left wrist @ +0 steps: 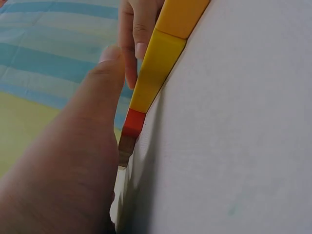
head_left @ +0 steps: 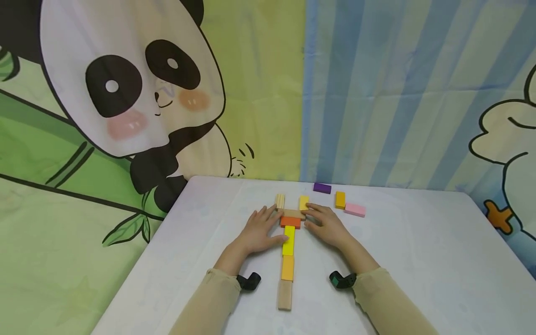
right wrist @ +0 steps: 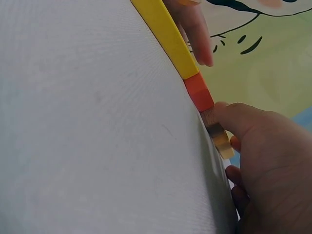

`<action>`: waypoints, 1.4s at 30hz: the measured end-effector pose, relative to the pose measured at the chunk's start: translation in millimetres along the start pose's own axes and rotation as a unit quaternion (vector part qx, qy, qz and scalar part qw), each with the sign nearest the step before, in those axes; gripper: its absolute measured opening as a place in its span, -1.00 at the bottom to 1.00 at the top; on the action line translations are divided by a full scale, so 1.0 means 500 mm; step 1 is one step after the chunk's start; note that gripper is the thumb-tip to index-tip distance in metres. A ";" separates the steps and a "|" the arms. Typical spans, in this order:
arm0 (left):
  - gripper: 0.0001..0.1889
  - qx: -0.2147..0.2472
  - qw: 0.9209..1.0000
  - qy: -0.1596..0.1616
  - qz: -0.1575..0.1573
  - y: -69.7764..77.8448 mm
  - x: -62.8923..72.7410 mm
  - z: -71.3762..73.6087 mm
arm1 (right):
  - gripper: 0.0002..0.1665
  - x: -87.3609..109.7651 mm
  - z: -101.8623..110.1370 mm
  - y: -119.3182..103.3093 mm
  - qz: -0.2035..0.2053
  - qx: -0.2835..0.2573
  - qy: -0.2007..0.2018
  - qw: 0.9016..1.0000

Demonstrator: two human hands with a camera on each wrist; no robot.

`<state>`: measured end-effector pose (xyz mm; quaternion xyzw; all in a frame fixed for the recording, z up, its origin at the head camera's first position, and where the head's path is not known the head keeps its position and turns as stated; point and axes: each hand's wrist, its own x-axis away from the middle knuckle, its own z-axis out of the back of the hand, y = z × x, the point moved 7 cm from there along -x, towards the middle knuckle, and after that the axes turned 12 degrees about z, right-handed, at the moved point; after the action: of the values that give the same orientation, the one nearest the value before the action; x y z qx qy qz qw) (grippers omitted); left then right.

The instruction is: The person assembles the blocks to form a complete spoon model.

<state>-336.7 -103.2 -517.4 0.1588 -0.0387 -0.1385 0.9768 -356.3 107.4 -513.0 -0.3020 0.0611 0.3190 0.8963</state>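
Flat blocks form a line on the table: a plain wooden block (head_left: 284,295) nearest me, then an orange-yellow block (head_left: 287,268), a bright yellow block (head_left: 289,246) and a red-orange block (head_left: 291,224). A wooden block (head_left: 291,214) lies crosswise beyond them. Past its ends stand out a pale striped block (head_left: 280,200) on the left and a yellow block (head_left: 303,200) on the right. My left hand (head_left: 260,231) has loosely extended fingertips at the crosswise block's left end, its thumb over the bright yellow block. My right hand (head_left: 329,226) reaches that block's right end with relaxed fingers.
A purple block (head_left: 322,188), an orange block (head_left: 340,200) and a pink block (head_left: 355,210) lie at the back, right of the line. The white table (head_left: 418,251) ends at a curtain (head_left: 259,93) with a panda print. Dark wrist devices sit below both hands.
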 end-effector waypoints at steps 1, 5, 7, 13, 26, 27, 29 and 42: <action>-0.04 -0.010 1.000 -0.001 -0.005 0.001 0.002 -0.002 | -0.49 0.001 -0.001 0.000 -0.003 -0.002 -0.001 1.000; 0.00 -0.042 0.999 -0.002 -0.016 0.003 0.003 -0.012 | -0.50 0.004 0.004 -0.004 -0.011 -0.016 -0.004 1.000; 0.01 -0.051 0.999 -0.001 -0.017 0.003 0.001 -0.016 | -0.52 0.004 0.016 -0.003 -0.015 -0.024 0.005 1.000; 0.02 -0.062 0.998 0.005 -0.015 -0.001 0.000 -0.017 | -0.61 0.024 0.117 0.043 -0.046 -0.007 0.096 0.994; -0.02 -0.069 0.998 -0.003 -0.009 -0.002 -0.002 -0.020 | -0.34 0.138 0.184 0.208 -0.180 -0.003 0.036 0.983; -0.02 -0.069 0.998 -0.007 -0.007 -0.001 -0.004 -0.021 | -0.34 0.140 0.184 0.212 -0.179 -0.005 0.036 0.983; -0.02 -0.067 0.998 -0.013 -0.002 -0.002 -0.005 -0.024 | -0.36 0.143 0.183 0.219 -0.176 -0.007 0.038 0.984; -0.02 -0.067 0.998 -0.022 0.009 -0.007 -0.007 -0.026 | -0.36 0.156 0.191 0.224 -0.213 -0.032 0.040 0.976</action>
<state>-339.2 -101.4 -531.1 0.0900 -0.0521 -0.1356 0.9853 -370.7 273.3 -515.3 -0.3488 0.0215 0.1102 0.9304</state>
